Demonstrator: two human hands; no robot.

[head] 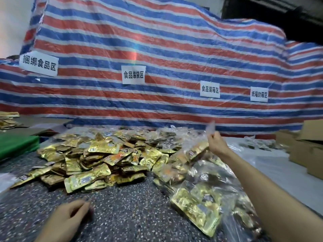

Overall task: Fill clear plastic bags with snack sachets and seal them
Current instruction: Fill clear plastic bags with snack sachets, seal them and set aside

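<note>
On a dark speckled bench [125, 215], one large loose heap of gold snack sachets [97, 158] fills the middle, far too many to count. A second, much smaller heap of gold sachets [7, 120] lies at the far left edge. To the right of the big heap, touching it, several filled clear plastic bags [201, 194] overlap in a band that runs to the front right corner. Their number cannot be told.

Two hands show. The right hand [216, 143] is raised over the far end of the filled bags, fingertips pinching a blurred piece of clear plastic [210, 128]. The left hand [70, 219] lies palm down near the front edge, fingers relaxed and loosely spread, holding nothing.

Bare bench lies open between the left hand and the near edge of the big heap, and across the front centre. A green slab [15, 145] borders the left side. On the right, a pale sheet [272, 165] leads to at least two cardboard boxes [307, 152]. Behind, a red, white and blue striped tarpaulin [157, 41] carries four white paper signs [133, 74].
</note>
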